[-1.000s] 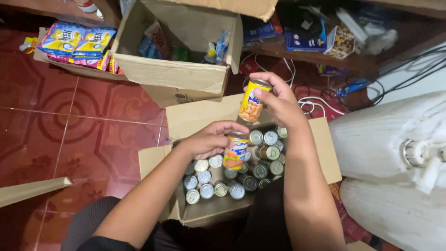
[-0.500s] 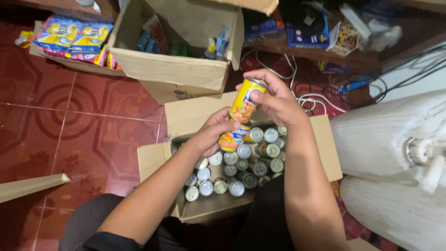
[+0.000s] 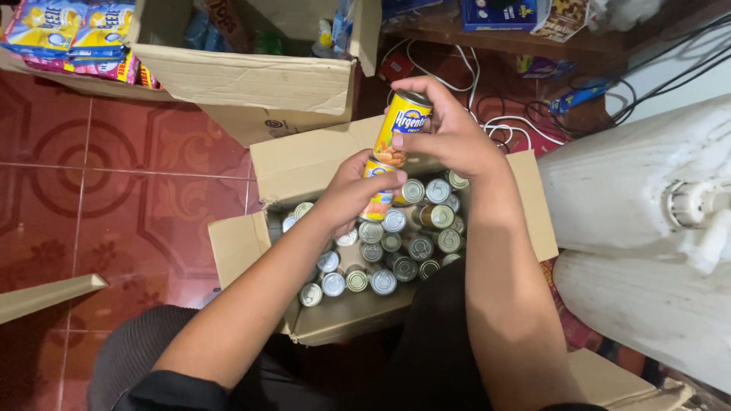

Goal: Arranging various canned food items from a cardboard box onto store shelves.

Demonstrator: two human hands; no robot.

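My right hand (image 3: 449,133) holds a yellow can (image 3: 401,127) upright above an open cardboard box (image 3: 304,164). Just below it my left hand (image 3: 352,190) grips a second yellow can (image 3: 378,199), whose top nearly touches the first can's base. Under both hands the box is packed with several upright cans (image 3: 396,243) showing silver lids. My forearms reach in from the bottom of the view and hide part of the box.
A larger open cardboard box (image 3: 244,76) stands beyond on the red tiled floor (image 3: 114,190). Yellow snack packs (image 3: 65,38) lie at the top left. A white fan housing (image 3: 647,213) fills the right side, with cables (image 3: 487,114) behind. A cardboard flap (image 3: 46,293) juts in at left.
Both hands rose slightly and drew together; the left hand's can has come up from the box until it sits right under the right hand's can.
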